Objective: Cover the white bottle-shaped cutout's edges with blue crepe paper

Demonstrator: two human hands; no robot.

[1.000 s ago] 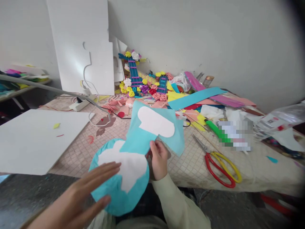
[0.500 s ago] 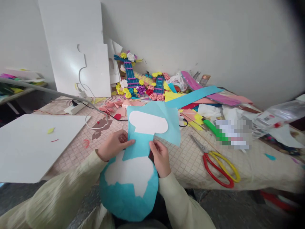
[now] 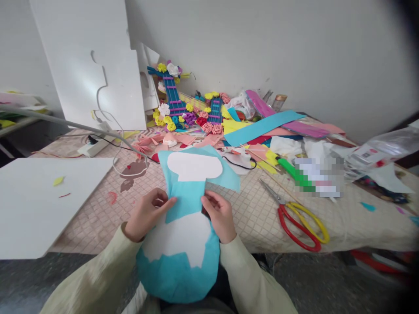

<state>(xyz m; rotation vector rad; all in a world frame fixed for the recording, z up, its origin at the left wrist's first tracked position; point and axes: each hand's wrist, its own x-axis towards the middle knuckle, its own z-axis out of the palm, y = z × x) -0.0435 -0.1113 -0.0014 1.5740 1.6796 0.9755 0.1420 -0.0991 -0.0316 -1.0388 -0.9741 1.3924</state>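
Between my hands is a white guitar-shaped cutout [image 3: 178, 237], partly wrapped in turquoise paper [image 3: 183, 196]. Its round lower body, edged with folded turquoise paper, hangs over the table's front edge toward my lap. The narrow neck points away from me, ending in a bare white rounded head with a loose turquoise flap spread beneath it. My left hand [image 3: 149, 213] pinches the left edge of the neck between thumb and fingers. On the opposite edge, my right hand [image 3: 221, 213] grips the neck the same way, fingers partly hidden behind the paper.
Red-and-yellow-handled scissors [image 3: 297, 222] lie to the right, near a green glue-gun-like tool [image 3: 293, 172]. A white board [image 3: 42, 205] covers the table's left side. Decorated paper guitars [image 3: 173, 100], paper strips [image 3: 266, 126] and a power strip [image 3: 96, 146] stand farther back.
The view has shifted slightly, and the cutout's head tips a little lower and leftward. Both hands keep their hold on the neck's edges.
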